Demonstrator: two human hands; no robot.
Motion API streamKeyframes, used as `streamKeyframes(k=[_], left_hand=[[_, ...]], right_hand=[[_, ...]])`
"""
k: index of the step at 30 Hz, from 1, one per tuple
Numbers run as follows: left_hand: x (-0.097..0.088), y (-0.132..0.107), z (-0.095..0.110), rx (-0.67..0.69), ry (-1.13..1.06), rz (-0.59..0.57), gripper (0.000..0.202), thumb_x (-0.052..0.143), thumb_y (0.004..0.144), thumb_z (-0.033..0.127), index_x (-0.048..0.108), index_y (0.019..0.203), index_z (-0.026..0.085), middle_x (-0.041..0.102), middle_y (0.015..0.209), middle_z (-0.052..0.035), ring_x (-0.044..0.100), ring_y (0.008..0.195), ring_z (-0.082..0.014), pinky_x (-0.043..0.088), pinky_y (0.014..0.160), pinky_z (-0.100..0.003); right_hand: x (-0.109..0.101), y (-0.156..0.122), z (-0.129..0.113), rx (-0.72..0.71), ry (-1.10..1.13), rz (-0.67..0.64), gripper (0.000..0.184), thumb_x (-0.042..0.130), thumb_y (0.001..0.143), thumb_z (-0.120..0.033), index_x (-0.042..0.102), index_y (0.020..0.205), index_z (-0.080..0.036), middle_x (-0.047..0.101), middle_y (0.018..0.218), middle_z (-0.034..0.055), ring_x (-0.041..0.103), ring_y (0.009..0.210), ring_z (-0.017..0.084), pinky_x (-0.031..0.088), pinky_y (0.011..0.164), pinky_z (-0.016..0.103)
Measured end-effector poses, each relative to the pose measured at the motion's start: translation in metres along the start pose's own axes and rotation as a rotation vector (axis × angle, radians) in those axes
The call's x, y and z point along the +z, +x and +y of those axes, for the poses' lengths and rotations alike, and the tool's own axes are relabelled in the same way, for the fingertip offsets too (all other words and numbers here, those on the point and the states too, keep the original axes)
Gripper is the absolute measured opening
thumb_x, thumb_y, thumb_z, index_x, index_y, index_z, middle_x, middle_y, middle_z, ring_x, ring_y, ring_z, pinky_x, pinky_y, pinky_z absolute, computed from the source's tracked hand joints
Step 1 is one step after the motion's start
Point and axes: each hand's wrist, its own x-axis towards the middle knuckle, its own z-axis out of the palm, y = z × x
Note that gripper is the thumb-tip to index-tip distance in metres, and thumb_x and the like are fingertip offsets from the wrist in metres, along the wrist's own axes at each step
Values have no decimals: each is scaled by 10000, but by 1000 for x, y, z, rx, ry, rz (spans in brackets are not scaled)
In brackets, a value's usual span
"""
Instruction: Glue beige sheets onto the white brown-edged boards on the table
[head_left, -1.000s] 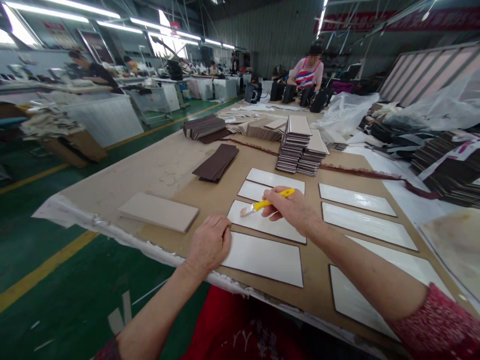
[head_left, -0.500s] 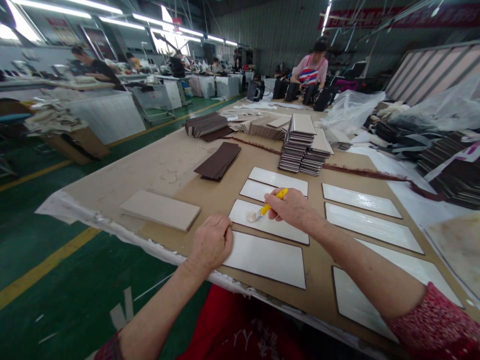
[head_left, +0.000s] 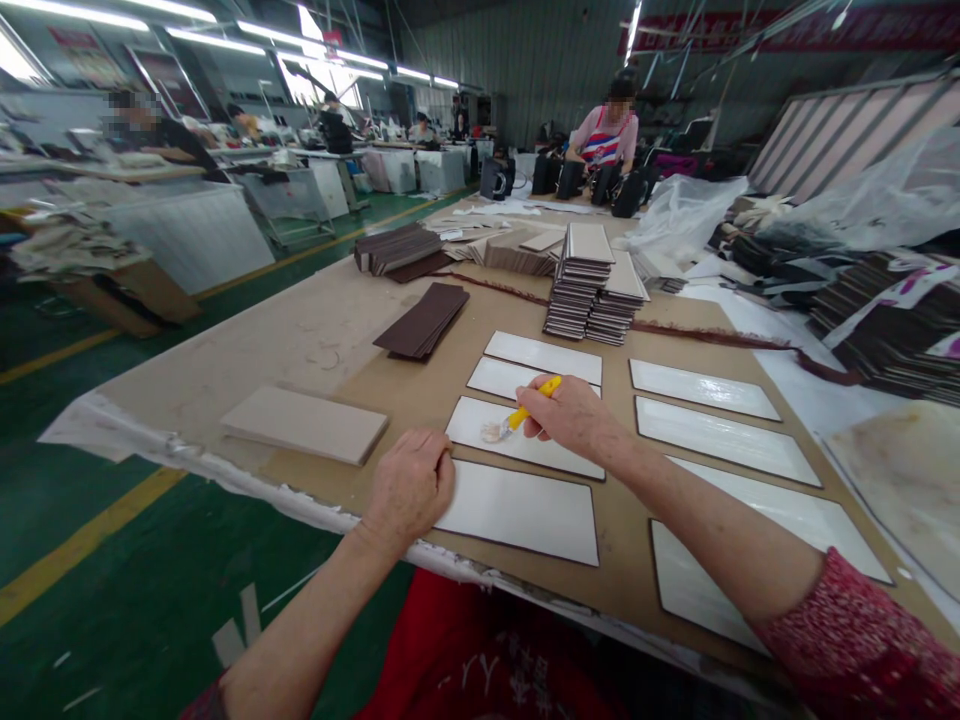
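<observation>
The right hand (head_left: 566,412) grips a yellow brush (head_left: 517,417), its tip on a white board (head_left: 551,455). The left hand (head_left: 412,482) (fingers curled, hold impossible to tell) rests by the nearer board (head_left: 521,508); brown sheets (head_left: 424,320) lie beyond.

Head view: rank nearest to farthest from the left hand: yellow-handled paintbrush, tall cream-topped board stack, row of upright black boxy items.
1. Yellow-handled paintbrush, right of the left hand, held in the right hand.
2. Tall cream-topped board stack, beyond both hands, rightward.
3. Row of upright black boxy items, in the background.
</observation>
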Motion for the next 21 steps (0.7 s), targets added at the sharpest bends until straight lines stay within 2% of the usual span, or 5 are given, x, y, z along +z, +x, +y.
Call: streamKeyframes(k=[7,11,15,21], left_hand=[[0,1,1,6,33,3,130,483,873,122,590,902,190,651,898,-81,607,898,-254,496,818,-390],[-1,1,1,16,31,13,139,483,866,116,597,907,184,653,903,-81,606,895,-254,498,816,-388],[0,1,1,21,39,6,136,482,872,119,599,903,180,653,904,-83,605,896,-253,498,824,-388],[3,0,-3,29,59,6,127,494,872,136,605,909,186,662,906,-81,612,893,-253,499,810,-384]], right_hand=[[-35,-28,37,141,-26,45,287,481,914,-378,659,777,-198,698,626,19,623,564,158,450,576,253],[-49,-46,53,153,-78,77,307,478,910,-386,638,716,-211,675,590,-2,590,530,152,435,563,255],[-62,-60,61,155,-163,109,301,466,902,-349,624,684,-215,664,579,-12,585,532,150,421,557,257],[-83,-71,59,166,-163,197,284,486,910,-378,669,767,-215,708,656,0,611,558,156,418,538,263]])
